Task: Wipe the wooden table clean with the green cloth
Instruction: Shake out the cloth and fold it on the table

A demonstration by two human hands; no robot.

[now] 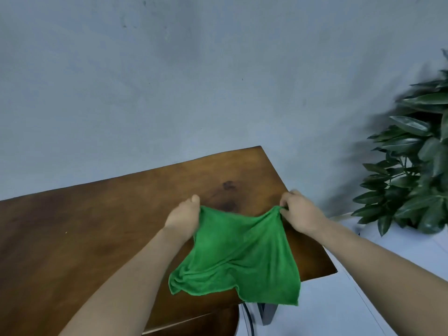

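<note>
A green cloth [238, 255] hangs spread between both hands above the right end of the wooden table [84, 226]. My left hand [184, 218] pinches its upper left corner. My right hand [300, 212] pinches the upper right corner. The cloth's lower edge droops loosely over the table's near right part and past its front edge. A dark stain [228, 185] shows on the tabletop just beyond the cloth.
A leafy green plant [417, 163] stands to the right of the table. A blue-grey wall [169, 81] runs behind the table's far edge. Pale floor [363, 299] lies to the right. A dark object [268, 312] sits under the table's near right corner.
</note>
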